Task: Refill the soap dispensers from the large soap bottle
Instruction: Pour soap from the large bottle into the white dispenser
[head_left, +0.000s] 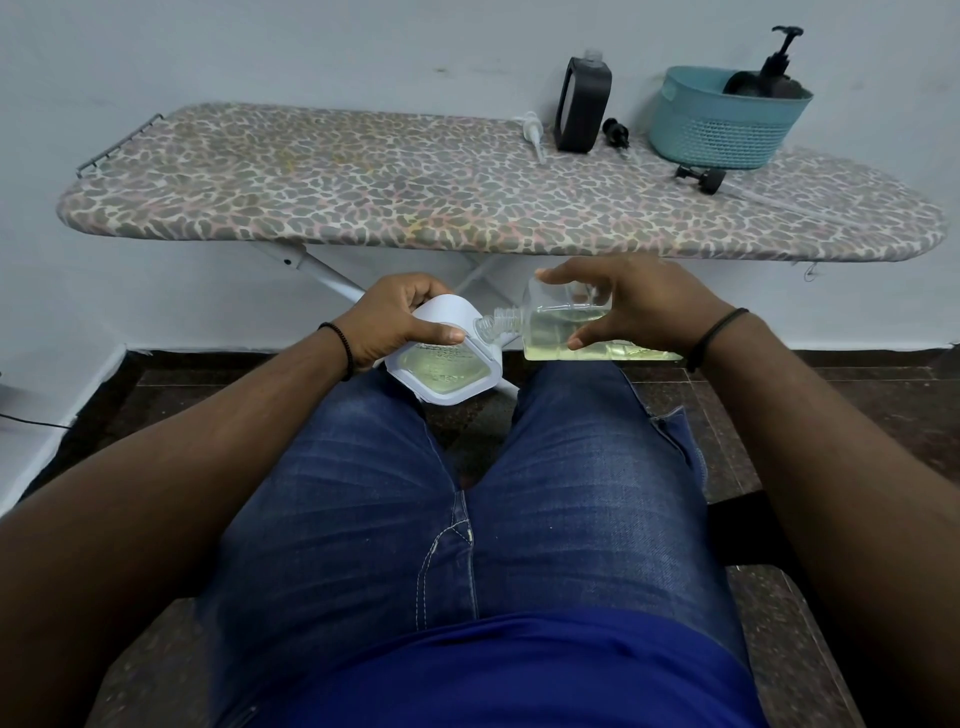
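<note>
My left hand (400, 317) grips a white soap container (447, 376) over my lap; pale yellow liquid shows through its clear side panel. My right hand (644, 301) holds a clear bottle (571, 335) part full of yellow soap. It is tipped almost on its side, and its open threaded neck (498, 325) touches the top corner of the white container. On the ironing board, a black dispenser bottle (582, 104) stands upright without its pump.
The leopard-print ironing board (363, 192) stands against the wall ahead. A white pump (534, 136) and two black pumps (615, 134) (701, 176) lie on it. At its right end, a teal basket (717, 130) holds a black pump dispenser (774, 67). My jeans-clad legs fill the foreground.
</note>
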